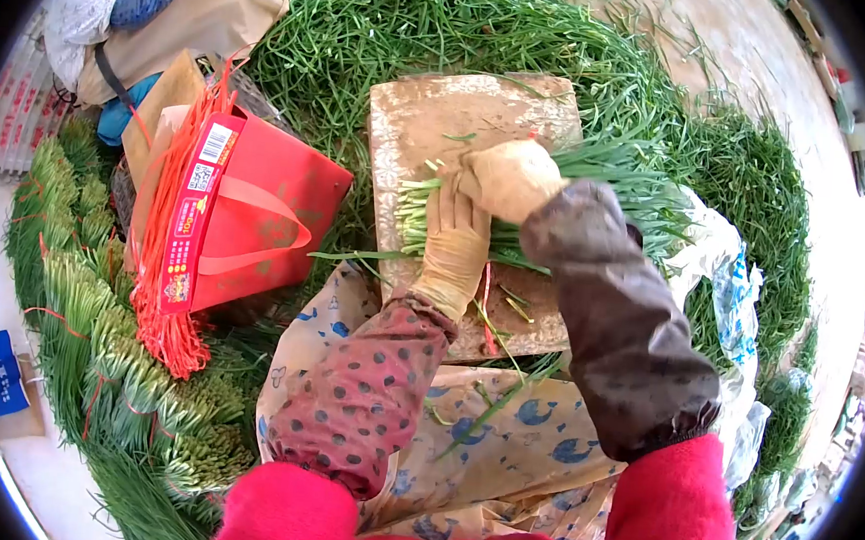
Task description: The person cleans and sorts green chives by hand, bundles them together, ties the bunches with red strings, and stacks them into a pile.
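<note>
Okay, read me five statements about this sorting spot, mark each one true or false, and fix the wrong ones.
1. The left hand rests on the bunch of green stalks on the board. True.
2. The polka-dot sleeve is on the right arm. False: it is the left arm that has the polka-dot sleeve; the right arm has a plain dark sleeve.
3. The red bag is to the left of the board. True.
4. Both hands are bare. False: the left hand wears a pale yellowish glove.
5. Tied green bundles lie at the far left. True.
</note>
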Demonstrator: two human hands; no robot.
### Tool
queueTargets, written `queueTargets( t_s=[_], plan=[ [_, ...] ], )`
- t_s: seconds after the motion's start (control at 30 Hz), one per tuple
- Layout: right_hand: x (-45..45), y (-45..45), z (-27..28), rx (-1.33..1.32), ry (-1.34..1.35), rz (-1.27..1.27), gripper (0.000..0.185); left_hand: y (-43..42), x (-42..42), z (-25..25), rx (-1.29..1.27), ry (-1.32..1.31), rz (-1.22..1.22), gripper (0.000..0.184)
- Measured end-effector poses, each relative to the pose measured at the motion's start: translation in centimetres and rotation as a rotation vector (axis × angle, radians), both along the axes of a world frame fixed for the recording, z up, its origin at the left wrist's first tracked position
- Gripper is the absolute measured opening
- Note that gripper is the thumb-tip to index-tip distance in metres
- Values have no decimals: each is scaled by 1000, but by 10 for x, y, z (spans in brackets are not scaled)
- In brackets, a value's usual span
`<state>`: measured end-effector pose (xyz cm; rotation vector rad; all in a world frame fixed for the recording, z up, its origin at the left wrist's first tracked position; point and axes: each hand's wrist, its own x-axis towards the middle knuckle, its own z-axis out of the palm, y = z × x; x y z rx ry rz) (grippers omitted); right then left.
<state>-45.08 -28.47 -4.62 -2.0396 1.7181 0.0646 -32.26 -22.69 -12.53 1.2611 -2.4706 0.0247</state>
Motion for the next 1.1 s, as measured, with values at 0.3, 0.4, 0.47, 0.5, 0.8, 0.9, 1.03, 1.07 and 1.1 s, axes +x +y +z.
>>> queueTargets(
  t_s=[0.3, 0.4, 0.47, 0.5, 0.8, 0.9, 1.03, 1.07, 1.1],
  plan=[
    [-23, 29, -64, -521, -1193, -1291, 36, -18, -8, 9, -15, -222, -101, 41],
    [-47, 9, -79, -202, -416, -1206, 39, -23, -16, 8, 34, -338, -82, 41],
    [-31, 1, -42, -17, -104, -995, 36, -23, -20, 6, 32, -352, -68, 41],
    [-21, 0, -38, -31, 14, -982, 32, -23, -21, 4, 26, -363, -54, 41],
    [-26, 1, -48, -273, -65, -564, 20, -9, -12, 4, 22, -275, -33, 46],
    [-34, -13, -55, -197, -261, -475, 20, 1, -7, -1, -10, -237, -23, 48],
    [-39, -43, -51, 178, -398, -357, 20, 5, -8, -5, -55, -199, 6, 52],
    [-37, -43, -48, 150, -334, -323, 19, 5, -8, -3, -52, -222, 9, 52],
    [-31, -43, -37, 121, -270, -288, 18, 4, -9, -3, -50, -225, 6, 52]
  ],
)
